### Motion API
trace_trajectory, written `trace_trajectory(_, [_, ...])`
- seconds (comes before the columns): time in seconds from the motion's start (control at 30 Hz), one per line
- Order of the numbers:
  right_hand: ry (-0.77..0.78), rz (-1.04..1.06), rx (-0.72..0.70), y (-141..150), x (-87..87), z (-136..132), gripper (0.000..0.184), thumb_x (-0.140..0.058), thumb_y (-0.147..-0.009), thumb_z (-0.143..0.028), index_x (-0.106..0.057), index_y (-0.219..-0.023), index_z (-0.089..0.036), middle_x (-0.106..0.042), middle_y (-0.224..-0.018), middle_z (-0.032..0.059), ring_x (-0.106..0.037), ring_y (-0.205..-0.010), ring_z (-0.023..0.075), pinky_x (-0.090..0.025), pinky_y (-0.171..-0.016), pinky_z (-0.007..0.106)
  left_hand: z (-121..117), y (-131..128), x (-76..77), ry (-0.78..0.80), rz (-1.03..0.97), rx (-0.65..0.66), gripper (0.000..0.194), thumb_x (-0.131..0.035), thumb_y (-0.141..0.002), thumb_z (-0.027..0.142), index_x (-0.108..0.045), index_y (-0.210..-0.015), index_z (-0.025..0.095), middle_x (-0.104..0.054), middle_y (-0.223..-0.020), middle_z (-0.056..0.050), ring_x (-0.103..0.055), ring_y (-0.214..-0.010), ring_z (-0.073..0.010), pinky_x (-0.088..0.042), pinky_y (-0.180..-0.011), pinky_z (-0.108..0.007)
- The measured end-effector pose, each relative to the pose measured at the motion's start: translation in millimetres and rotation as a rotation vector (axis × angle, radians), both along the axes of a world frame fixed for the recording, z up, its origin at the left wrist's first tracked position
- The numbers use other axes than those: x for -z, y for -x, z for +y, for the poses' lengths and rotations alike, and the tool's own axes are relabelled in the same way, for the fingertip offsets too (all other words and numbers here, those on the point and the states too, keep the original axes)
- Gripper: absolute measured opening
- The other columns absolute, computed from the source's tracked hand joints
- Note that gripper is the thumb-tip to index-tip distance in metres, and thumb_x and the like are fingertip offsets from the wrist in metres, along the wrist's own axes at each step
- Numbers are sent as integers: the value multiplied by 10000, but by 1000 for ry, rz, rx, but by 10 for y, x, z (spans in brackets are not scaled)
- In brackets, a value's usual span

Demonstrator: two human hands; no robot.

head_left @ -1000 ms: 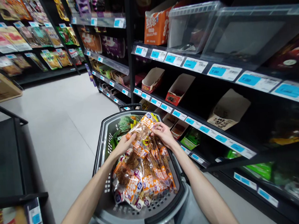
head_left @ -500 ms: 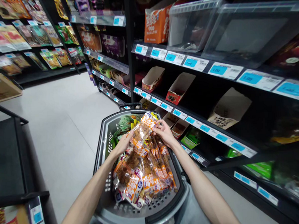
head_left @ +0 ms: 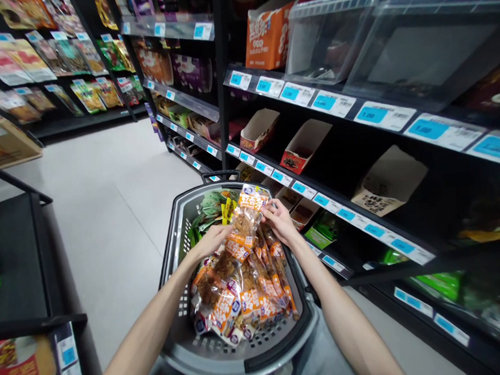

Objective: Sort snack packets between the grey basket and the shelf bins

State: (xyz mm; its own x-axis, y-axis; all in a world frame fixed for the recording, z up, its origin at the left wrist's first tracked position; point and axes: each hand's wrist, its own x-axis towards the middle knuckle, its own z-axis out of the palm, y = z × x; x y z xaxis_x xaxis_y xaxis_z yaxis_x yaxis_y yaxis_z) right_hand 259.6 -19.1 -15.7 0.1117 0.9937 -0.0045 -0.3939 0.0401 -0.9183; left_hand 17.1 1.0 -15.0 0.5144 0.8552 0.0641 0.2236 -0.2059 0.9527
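Note:
Over a grey shopping basket (head_left: 169,261), both hands are at one clear snack packet (head_left: 246,219) with orange-and-white printing and brown pieces inside. My right hand (head_left: 280,222) pinches its right edge near the top. My left hand (head_left: 212,241) is closed at its left edge, fingertips partly hidden. Beneath the packet lie several similar snack packets (head_left: 224,309), some flat, others standing on edge along the basket's right side. Green leafy-looking packs (head_left: 211,210) and a yellow pack (head_left: 229,210) fill the basket's far left.
Black shelving (head_left: 335,187) with price tags runs along the right, holding opened cartons (head_left: 301,147), an orange box (head_left: 265,38) and clear plastic bins (head_left: 334,39). A low black rack (head_left: 10,255) stands at left. Pale floor (head_left: 116,179) lies between, with a cardboard box (head_left: 5,142) farther back.
My left hand has drawn back slightly from the packet's face to its left edge. The packet now stands a little more upright. The view has shifted slightly.

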Motion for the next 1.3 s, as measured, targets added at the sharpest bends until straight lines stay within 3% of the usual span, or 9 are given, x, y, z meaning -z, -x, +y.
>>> trace_trajectory(0.17, [-8, -57, 5, 25, -7, -11, 414, -849, -630, -360, -562, -903, -241, -605, -774, -47, -537, -618, 89, -468, -561, 201, -17, -22, -52, -66, 111, 199, 438, -513, -875, 524, -639, -661, 163, -560, -614, 16, -491, -608, -141, -406, -609, -238])
trace_trajectory(0.4, [-17, -189, -83, 51, 7, -40, 349, -857, -616, -387, -635, -819, -210, -619, -721, -23, -557, -625, 119, -488, -570, 238, -23, -37, -62, -89, 4, -6, 359, -554, -870, 471, -720, -999, 180, -714, -926, -60, -634, -841, -208, -500, -723, -287])
trace_trajectory(0.73, [-40, -241, -131, 55, 18, -57, 301, -860, -609, -313, -662, -807, -205, -645, -731, -15, -582, -645, 124, -482, -584, 237, 32, -36, 79, -45, -48, -67, 246, -651, -805, 399, -683, -881, 167, -709, -826, -49, -648, -710, -168, -517, -669, -279])
trace_trajectory(1.3, [-30, -273, -182, 36, 62, -47, 336, -848, -624, -327, -650, -857, -186, -702, -778, 2, -655, -701, 132, -521, -664, 235, -44, -75, -56, 9, -45, -51, 205, -641, -801, 346, -597, -822, 146, -642, -655, 5, -594, -563, -115, -473, -573, -220])
